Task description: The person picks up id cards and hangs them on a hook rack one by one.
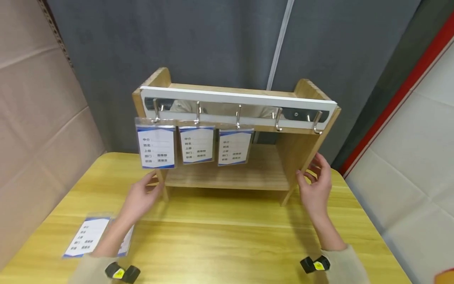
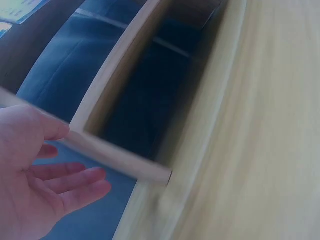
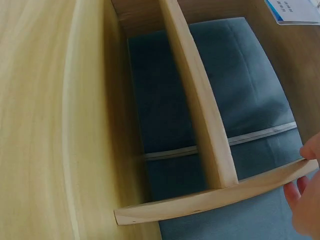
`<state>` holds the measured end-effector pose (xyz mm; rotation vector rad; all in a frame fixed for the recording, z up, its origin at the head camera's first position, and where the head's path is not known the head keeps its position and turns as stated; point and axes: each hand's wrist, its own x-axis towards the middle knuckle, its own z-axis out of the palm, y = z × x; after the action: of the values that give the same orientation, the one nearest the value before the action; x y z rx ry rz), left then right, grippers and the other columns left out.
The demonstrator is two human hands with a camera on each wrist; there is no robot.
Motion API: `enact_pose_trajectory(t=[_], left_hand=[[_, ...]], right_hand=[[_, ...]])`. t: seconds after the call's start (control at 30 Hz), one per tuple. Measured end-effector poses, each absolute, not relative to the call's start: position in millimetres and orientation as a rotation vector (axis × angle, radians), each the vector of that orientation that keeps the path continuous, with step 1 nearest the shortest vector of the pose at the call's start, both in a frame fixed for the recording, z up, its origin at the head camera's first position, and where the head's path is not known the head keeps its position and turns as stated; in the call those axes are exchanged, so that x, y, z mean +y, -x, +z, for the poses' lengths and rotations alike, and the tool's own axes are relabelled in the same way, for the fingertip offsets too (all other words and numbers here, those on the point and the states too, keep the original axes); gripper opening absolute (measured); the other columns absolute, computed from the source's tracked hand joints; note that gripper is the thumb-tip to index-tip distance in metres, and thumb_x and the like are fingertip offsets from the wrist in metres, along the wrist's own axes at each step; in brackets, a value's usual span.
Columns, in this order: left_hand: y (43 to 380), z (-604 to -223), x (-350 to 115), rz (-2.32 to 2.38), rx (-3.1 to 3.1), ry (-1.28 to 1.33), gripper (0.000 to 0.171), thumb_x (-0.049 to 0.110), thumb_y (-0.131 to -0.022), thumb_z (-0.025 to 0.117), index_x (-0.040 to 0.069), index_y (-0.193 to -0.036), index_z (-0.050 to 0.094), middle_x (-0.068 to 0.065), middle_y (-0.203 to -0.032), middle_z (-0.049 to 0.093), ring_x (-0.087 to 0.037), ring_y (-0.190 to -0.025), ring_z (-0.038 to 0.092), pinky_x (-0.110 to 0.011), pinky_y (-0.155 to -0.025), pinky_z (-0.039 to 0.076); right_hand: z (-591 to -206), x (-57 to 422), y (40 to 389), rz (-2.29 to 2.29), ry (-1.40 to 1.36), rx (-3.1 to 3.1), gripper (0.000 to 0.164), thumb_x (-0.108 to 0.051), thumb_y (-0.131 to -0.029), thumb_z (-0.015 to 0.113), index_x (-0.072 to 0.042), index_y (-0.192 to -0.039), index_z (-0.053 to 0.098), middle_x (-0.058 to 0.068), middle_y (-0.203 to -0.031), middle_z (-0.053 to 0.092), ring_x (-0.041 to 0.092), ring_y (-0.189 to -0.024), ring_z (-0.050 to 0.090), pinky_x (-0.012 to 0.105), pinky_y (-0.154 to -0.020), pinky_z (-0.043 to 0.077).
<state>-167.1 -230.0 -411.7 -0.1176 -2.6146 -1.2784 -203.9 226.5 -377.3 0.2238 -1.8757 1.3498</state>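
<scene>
A wooden desk shelf (image 1: 227, 181) stands on the table, with a white hook rail (image 1: 237, 96) across its upper front. Three clear badge holders with white and blue cards, the left one (image 1: 156, 148), the middle one (image 1: 196, 145) and the right one (image 1: 234, 146), hang from the rail's three left hooks. My left hand (image 1: 142, 195) holds the lower left side panel by thumb and forefinger; its other fingers (image 2: 82, 192) stretch loosely outside. My right hand (image 1: 316, 187) grips the right side panel, thumb (image 3: 311, 150) on its edge and fingers outside. The fingertips behind the panel are partly hidden.
Two more badge holders, the nearer-left one (image 1: 88, 238) and another (image 1: 125, 240), lie on the table (image 1: 213, 244) under my left forearm. Two hooks on the right, such as the end hook (image 1: 317, 122), carry no card. A grey curtain (image 1: 220, 43) hangs behind.
</scene>
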Motion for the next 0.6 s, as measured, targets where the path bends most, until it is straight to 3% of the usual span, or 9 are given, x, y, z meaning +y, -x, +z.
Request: enact_pose_trajectory(t=[0.07,0.2,0.4,0.6], left_hand=[[158.7,-410.7,-240.2,-1.225,-2.635,0.115,0.052,0.016,-0.105,0.058,-0.005,-0.15,0.043,-0.034,-0.132,0.06,-0.051,-0.11,0.065,-0.057,-0.088,0.06],[142.1,-410.4,-267.3,-1.101,-2.673,0.124,0.047,0.011,-0.102,0.062,-0.006,-0.145,0.049,-0.032,-0.125,0.064,-0.05,-0.105,0.067,-0.057,-0.083,0.061],[124.3,-413.4,-306.0,-0.987,-2.726,0.179,0.04,0.007,-0.097,0.069,-0.005,-0.134,0.059,-0.025,-0.116,0.07,-0.045,-0.101,0.07,-0.055,-0.083,0.06],[111.1,-422.9,-329.4,-0.941,-2.84,0.194,0.044,0.009,-0.09,0.078,-0.004,-0.13,0.063,-0.024,-0.122,0.069,-0.039,-0.102,0.07,-0.05,-0.084,0.06]], right_hand=[[-373.6,221.0,199.0,1.306,-0.244,-1.884,0.065,0.021,-0.085,0.065,0.006,-0.145,0.047,0.01,-0.126,0.055,0.014,-0.103,0.059,0.01,-0.087,0.053],[-367.4,211.5,186.9,1.27,-0.256,-1.887,0.063,0.021,-0.086,0.062,0.007,-0.145,0.047,0.021,-0.126,0.055,0.01,-0.103,0.059,0.009,-0.089,0.051],[-384.7,222.4,198.5,1.225,-0.221,-1.89,0.065,0.02,-0.087,0.062,0.002,-0.148,0.047,0.015,-0.127,0.055,0.009,-0.103,0.056,0.008,-0.09,0.05],[-389.8,225.7,209.4,1.232,-0.243,-1.896,0.069,0.019,-0.087,0.063,-0.003,-0.15,0.047,0.005,-0.127,0.054,0.01,-0.1,0.056,0.009,-0.088,0.05]])
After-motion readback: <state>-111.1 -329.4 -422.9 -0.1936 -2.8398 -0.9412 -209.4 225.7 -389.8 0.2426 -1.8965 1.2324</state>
